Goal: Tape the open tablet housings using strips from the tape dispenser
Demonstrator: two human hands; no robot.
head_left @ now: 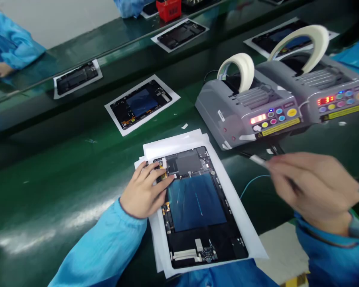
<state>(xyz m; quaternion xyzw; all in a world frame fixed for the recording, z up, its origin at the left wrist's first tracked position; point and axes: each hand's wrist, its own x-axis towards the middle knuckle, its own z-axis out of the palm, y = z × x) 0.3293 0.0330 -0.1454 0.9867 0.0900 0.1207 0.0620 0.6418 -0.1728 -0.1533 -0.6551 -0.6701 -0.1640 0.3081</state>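
Note:
An opened tablet (197,203) lies on white sheets (179,139) in front of me, its inner parts and a blue-filmed battery (194,203) showing. Across the tablet's upper left edge rests my left hand (146,187), fingers spread. Its index fingertip touches the board near a small white piece. My right hand (314,187) is raised to the right of the tablet, below the tape dispenser. Its fingers are closed on thin dark tweezers (245,154), with a white strip (258,160) near the fingertips. Motion blurs this hand somewhat.
Two grey tape dispensers (245,107) with cream tape rolls (247,73) stand at the right. More opened tablets (142,103) on white sheets lie beyond. A red bin (169,10) and co-workers' blue sleeves (20,44) show at the far side. A blue cord (254,181) curves beside the sheets.

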